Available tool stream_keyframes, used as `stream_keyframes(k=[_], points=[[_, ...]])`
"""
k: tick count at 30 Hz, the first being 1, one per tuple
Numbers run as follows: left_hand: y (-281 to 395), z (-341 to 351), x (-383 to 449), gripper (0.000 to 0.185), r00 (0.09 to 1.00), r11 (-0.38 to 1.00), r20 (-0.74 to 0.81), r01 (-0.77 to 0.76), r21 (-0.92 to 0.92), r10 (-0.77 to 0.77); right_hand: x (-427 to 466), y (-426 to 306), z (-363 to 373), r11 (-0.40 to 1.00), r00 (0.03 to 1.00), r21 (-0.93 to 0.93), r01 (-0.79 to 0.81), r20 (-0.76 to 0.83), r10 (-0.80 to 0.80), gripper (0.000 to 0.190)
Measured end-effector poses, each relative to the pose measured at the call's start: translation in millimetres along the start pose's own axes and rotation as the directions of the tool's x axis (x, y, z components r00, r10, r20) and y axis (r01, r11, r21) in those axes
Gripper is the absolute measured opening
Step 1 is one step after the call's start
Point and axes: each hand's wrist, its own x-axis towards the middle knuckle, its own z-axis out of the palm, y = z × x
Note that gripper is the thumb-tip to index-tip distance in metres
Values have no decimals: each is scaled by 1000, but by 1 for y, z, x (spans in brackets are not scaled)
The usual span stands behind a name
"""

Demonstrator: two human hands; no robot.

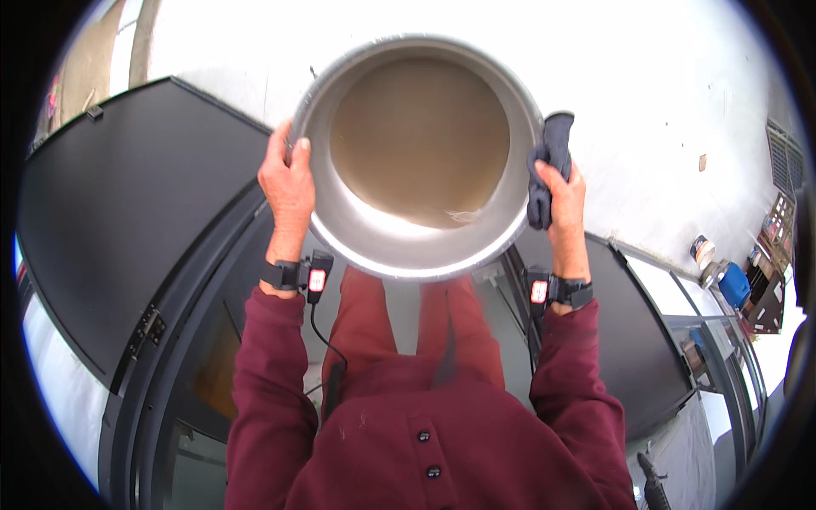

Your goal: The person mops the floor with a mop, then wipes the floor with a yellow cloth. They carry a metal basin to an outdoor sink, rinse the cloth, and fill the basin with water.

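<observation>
A large round metal basin (408, 252) holds cloudy brownish water, with a few pale strands near its lower edge. On its left rim my left hand (288, 172) is closed, the thumb over the edge. My right hand (564, 191) grips a dark folded cloth (547, 169) against the right side of the basin; whether those fingers also hold the rim is hidden. Both wrists bear black straps with small devices. The basin is held out in front of my body, above my legs.
Dark door panels (134, 166) stand open at left and right (605, 331), with a hinged frame beside the left one. Pale ground stretches beyond the basin. At the far right are a white bucket (702, 252), a blue container (734, 285) and stacked crates (778, 223).
</observation>
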Motion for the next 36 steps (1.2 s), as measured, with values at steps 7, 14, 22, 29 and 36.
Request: stream_keyframes(k=[7, 14, 22, 29, 36], points=[[66, 25, 10, 38, 973, 968, 70, -227, 103, 221, -11, -13, -47, 991, 992, 114, 68, -110, -55, 29], [109, 36, 20, 36, 956, 973, 178, -231, -26, 232, -20, -10, -78, 991, 981, 130, 25, -192, 1, 27], [146, 17, 63, 35, 921, 958, 262, -283, -55, 287, -28, -33, -51, 986, 959, 161, 52, -283, -4, 25], [155, -14, 134, 37, 931, 968, 268, -248, -37, 249, 6, -66, 9, 975, 953, 208, 79, -302, -13, 27], [185, -62, 214, 35, 968, 976, 137, -199, -88, 210, 56, -168, 72, 991, 982, 112, 67, -183, -45, 29]])
